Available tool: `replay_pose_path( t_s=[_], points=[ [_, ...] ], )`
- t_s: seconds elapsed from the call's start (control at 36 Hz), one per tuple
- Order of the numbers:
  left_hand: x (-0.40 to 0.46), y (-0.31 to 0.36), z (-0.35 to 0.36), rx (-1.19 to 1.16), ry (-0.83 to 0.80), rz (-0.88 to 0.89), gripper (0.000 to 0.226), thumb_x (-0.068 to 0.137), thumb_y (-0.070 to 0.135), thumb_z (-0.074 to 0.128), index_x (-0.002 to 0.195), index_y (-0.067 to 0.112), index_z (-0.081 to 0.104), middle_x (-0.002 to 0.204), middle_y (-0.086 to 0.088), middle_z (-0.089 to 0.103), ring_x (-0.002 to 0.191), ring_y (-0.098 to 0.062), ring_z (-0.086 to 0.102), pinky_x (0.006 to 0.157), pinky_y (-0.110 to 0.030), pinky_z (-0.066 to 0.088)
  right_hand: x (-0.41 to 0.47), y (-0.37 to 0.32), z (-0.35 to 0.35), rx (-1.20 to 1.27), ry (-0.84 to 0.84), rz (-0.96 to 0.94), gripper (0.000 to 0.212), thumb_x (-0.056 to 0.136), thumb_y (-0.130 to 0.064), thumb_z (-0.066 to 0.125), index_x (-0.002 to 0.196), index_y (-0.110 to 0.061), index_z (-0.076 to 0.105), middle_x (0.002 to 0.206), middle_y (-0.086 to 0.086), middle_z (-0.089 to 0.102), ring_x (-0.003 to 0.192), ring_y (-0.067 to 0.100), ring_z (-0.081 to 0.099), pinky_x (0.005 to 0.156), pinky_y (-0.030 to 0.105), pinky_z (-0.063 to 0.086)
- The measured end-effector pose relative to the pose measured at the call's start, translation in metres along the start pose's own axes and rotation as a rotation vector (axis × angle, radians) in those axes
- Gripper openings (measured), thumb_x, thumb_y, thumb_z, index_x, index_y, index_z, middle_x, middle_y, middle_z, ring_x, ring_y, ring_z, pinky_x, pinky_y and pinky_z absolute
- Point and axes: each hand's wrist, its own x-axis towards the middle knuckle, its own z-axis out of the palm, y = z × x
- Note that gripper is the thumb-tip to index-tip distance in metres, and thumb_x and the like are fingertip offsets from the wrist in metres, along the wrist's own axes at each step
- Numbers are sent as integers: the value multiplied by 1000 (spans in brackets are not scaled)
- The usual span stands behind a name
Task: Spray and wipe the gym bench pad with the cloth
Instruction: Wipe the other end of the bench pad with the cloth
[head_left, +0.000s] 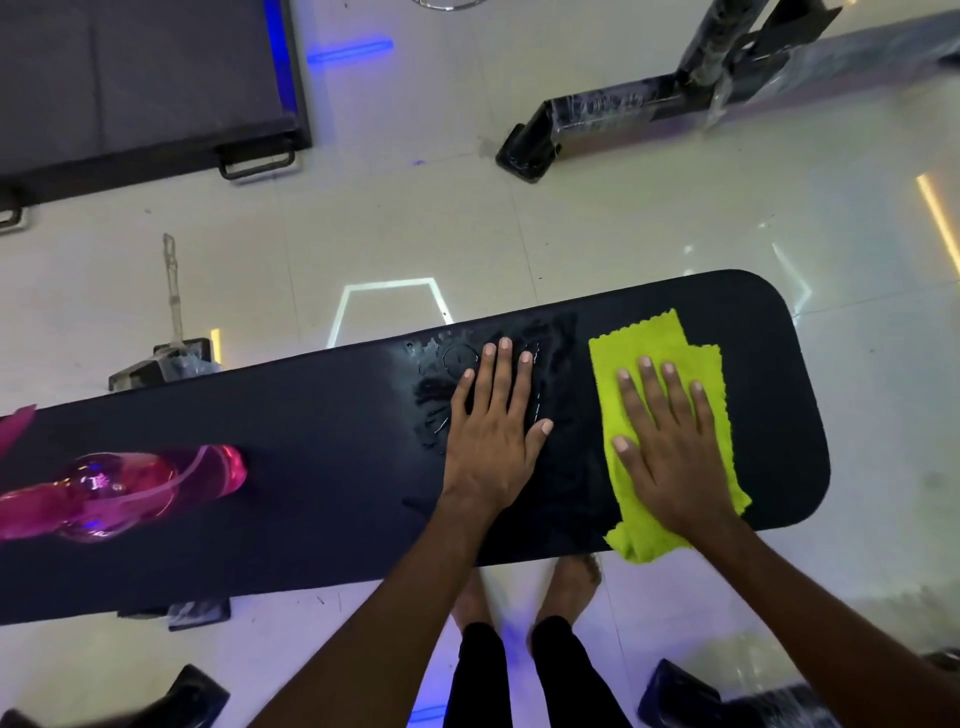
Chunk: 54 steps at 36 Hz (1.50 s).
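Cloth (670, 415) under flat right hand (670, 447); left hand (493, 431) flat on pad (311, 441).

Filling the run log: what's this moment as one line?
phase: wiping | right hand: flat on green cloth | left hand: flat on wet bench pad | spray bottle: lying on pad

bench pad (311, 415): long, black, rounded end on my right, wet streaks mid-pad | cloth (670, 431): lime-green, rumpled, flat on the pad near its right end, near corner hanging over the edge | spray bottle (124, 493): clear pink, lying on its side at the pad's left
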Motion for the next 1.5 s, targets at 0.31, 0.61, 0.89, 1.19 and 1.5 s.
replay_pose_path(
  t_s=[0.31, 0.61, 0.89, 1.19, 1.5],
  points=[
    [0, -1, 6, -36, 50, 5, 75, 109, 54, 26, 168, 13, 5, 176, -12, -2, 164, -25, -2, 132, -46, 5, 71, -37, -5, -35, 55, 42, 74, 110, -53, 23, 174, -20, 5, 182, 16, 0, 168, 42, -1, 134, 65, 7],
    [0, -3, -2, -24, -6, 29, 77, 107, 54, 23, 168, 13, 0, 176, -14, -7, 164, -27, -5, 132, -47, 7, -50, -10, 10, 0, 23, 110, 70, 110, -51, 24, 173, -21, 18, 182, 9, 11, 169, 34, 9, 133, 62, 16],
    [0, -1, 1, 41, 13, 11, 75, 107, 54, 18, 168, 12, 5, 176, -15, 0, 164, -28, 0, 131, -48, 7, 48, -34, -3, 10, 99, 297, 77, 108, -53, 27, 173, -15, 10, 180, 21, 7, 166, 46, 8, 133, 67, 9],
    [-1, 4, -9, 45, -44, -25, 75, 106, 55, 15, 168, 15, 1, 176, -12, -6, 164, -26, -7, 132, -47, 7, -53, 4, 18, 22, 92, 144, 77, 107, -50, 36, 173, -16, 15, 182, 11, 11, 168, 38, 8, 134, 62, 11],
    [-1, 10, -7, 13, -48, -71, 74, 106, 53, 17, 168, 16, -1, 176, -10, -6, 164, -26, -7, 132, -49, 6, 45, -34, -8, 64, 79, 379, 82, 108, -54, 26, 172, -8, 7, 179, 24, 3, 165, 51, 3, 131, 70, 9]
  ],
)
